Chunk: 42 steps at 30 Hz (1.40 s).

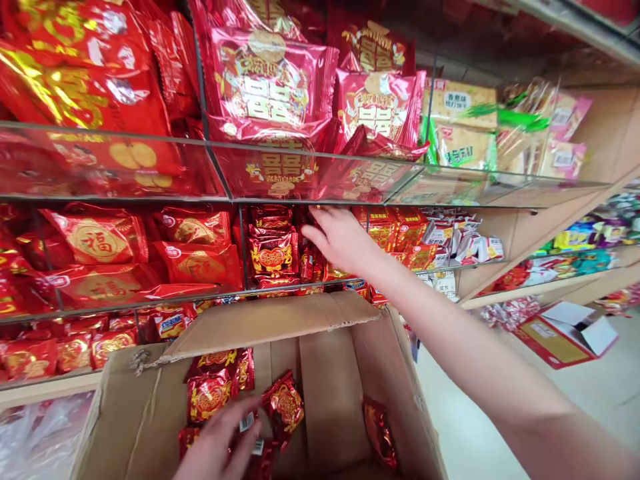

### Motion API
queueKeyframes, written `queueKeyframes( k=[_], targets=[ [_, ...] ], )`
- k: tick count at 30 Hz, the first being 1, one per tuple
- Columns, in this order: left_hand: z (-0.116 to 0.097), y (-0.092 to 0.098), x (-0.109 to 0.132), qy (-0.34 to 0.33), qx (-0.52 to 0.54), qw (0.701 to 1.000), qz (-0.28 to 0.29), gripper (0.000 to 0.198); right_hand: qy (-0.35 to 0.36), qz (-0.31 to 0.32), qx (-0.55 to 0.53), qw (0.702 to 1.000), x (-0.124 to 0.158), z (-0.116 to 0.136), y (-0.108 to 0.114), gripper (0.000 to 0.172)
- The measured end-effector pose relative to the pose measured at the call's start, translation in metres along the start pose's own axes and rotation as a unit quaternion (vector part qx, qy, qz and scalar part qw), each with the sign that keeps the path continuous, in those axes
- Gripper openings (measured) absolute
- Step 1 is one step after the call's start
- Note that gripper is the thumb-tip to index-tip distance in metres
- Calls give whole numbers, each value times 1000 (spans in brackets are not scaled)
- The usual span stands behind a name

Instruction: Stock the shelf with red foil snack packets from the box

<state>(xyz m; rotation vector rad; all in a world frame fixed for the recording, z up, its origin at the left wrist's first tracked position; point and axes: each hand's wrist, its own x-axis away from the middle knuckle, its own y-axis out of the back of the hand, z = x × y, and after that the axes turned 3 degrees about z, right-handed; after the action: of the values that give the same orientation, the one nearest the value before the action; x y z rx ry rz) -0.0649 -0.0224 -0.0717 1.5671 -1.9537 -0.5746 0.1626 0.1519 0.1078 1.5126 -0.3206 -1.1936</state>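
My right hand reaches into a compartment of the middle shelf. Its visible fingers are stretched out and apart beside small red snack packets with gold print; some fingertips are lost in the shade. Down inside an open cardboard box, my left hand has its thumb and fingers around a red snack packet with a white barcode label. More of these packets lie in the box: one right of the left hand, another by the right wall, and a few on the left.
Clear plastic dividers and a front panel edge the upper shelf, above my right hand. Large pink-red packs and cracker packs stand there. A raised box flap lies against the lower shelf. A red-and-white carton sits on the floor at right.
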Motion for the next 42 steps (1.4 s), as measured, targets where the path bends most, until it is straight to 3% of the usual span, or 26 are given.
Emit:
queueKeyframes(
  k=[1,2,5,7,8,11,13,16,19,21,23,26,28,32,37,42],
  targets=[
    [3,11,-2,-12,-49,998,-48,33,24,-19,6,1000,24,14,2,36],
    [8,20,-4,-31,-91,992,-78,35,77,0,-9,997,51,30,1,31],
    [21,35,-12,-50,-179,977,-105,39,234,203,-93,946,126,71,-25,23],
    [27,35,-16,-50,-203,973,-100,39,217,275,-100,931,159,87,-63,19],
    [29,34,-18,-50,-208,972,-96,38,199,287,-93,932,169,91,-85,25],
    [28,29,-20,-47,-217,970,-96,38,123,311,-54,941,175,92,-144,45],
    [23,29,-18,-50,-220,969,-103,37,84,316,-30,945,169,92,-164,47],
    [15,28,-13,-44,-171,979,-102,33,59,346,-16,936,155,95,-166,41],
    [7,24,-5,1,-57,995,-84,31,51,411,-35,910,144,97,-145,28],
    [-2,20,1,38,56,994,-88,34,29,385,-98,917,142,96,-125,21],
    [-16,14,6,79,204,971,-93,40,-35,305,-229,924,142,93,-104,24],
    [-45,4,9,127,391,908,-80,40,-152,181,-445,864,146,91,-83,30],
    [-65,-2,6,118,440,886,-91,35,-209,113,-512,826,148,94,-79,29],
    [-90,-6,-4,125,363,911,-154,38,-286,27,-503,815,150,101,-80,38],
    [-96,-7,-6,113,255,938,-205,40,-300,-16,-462,834,148,100,-72,36],
    [-96,-11,-4,84,239,939,-234,34,-328,-43,-532,779,150,105,-71,38]
  ],
)
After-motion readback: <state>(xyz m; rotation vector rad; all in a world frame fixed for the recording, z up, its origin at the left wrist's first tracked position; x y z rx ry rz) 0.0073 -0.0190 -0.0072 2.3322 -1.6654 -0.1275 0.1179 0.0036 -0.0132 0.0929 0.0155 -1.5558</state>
